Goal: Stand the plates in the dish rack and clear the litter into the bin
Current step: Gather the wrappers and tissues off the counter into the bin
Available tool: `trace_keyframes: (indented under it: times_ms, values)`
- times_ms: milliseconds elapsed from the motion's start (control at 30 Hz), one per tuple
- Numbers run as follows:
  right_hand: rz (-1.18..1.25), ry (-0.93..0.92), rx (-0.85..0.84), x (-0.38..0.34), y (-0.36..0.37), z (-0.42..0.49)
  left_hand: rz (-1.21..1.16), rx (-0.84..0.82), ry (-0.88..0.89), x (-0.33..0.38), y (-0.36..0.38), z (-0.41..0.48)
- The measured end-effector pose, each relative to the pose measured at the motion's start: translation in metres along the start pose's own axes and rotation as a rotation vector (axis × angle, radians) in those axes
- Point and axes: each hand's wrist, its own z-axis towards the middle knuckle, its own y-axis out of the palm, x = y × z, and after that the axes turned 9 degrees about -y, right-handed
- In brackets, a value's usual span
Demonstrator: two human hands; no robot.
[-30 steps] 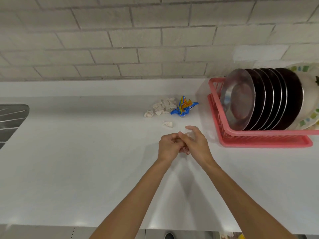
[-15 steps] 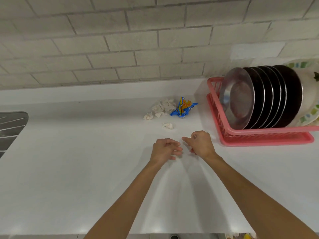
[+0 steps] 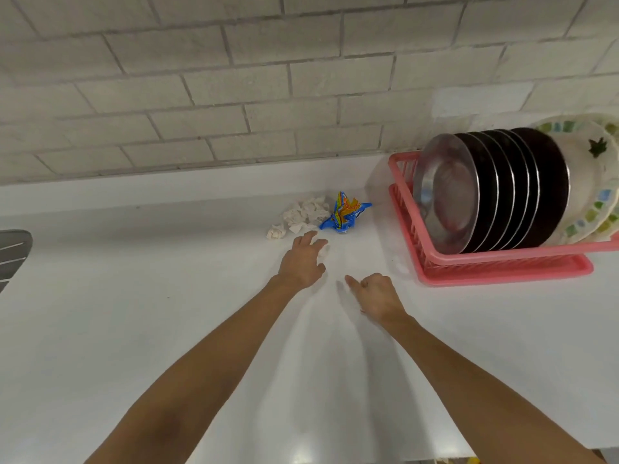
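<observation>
Both hands are out over the white counter (image 3: 134, 313), with the left hand (image 3: 301, 264) a bit further fwd than the right hand (image 3: 380, 296).

Counting L to R: 1 metal sink board (image 3: 13, 252) sits at the far left edge. The litter is next, near the back of the counter. It is 1 small paper ball (image 3: 276, 233), 1 bigger heap (image 3: 306, 212) of scrunched white paper, 1 tiny scrap (image 3: 324, 252) nearer me, and 1 blue wrapper (image 3: 345, 214) w/ orange and yellow on it, right beside the heap. On the right is 1 pink dish rack (image 3: 502, 277). Plates stand on edge in it, packed close. I count approx 7 shiny metal plates (image 3: 445, 192), but the back ones are hard to split. Behind them are 2 white plates (image 3: 582, 182) w/ green and blue squares, cut off by the frame edge.

Left hand is palm down, fingers spread wide, tips just short of the heap. The tiny scrap is right at its fingers, and I can't tell if they touch. Right hand is mostly curled, back up, 1 finger poking out to the left. I can't tell if sth is tucked inside.

Both arms are bare and stretched out from the bottom of view. They are well apart low down and close at the hands.
</observation>
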Motion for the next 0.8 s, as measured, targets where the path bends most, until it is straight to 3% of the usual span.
trace_keyframes:
  times_ms: [233, 333, 433, 600, 800]
  values:
    - [-0.14, -0.022, -0.036, 0.005, 0.005, 0.001, 0.004, 0.03, 0.07, -0.017, 0.017, -0.005]
    - [-0.178, -0.043, -0.028, 0.004, 0.007, 0.001, -0.131, 0.015, 0.082, -0.032, 0.012, -0.009]
    - [-0.289, -0.088, -0.021, 0.004, 0.01, 0.0, -0.319, 0.104, -0.069, -0.046, -0.002, -0.002]
    - [-0.522, -0.252, -0.015, 0.008, 0.018, -0.011, -0.425, 0.326, -0.331, -0.07, -0.025, 0.03]
    - [-0.581, -0.335, 0.022, 0.013, 0.023, -0.021, -0.129, 0.119, -0.349, -0.079, -0.022, 0.057]
